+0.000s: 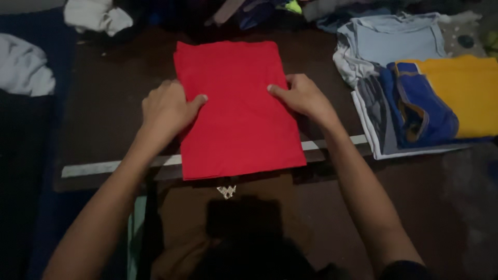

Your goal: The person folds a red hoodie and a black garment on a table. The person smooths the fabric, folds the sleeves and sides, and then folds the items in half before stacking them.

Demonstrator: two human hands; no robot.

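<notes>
Hands grip a folded red garment (236, 109) lying mid-counter (104, 119), left hand (166, 110) and right hand (302, 96) each pinching a side edge, folded clothes (415, 88) stacked at right

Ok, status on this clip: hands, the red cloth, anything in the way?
Left hand and right hand gripping the side edges of the folded red cloth. Cloth flat on dark table. Folded stack to the right, apart.

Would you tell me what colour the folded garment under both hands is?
The folded garment is plain red, seen best in the head view.
</notes>
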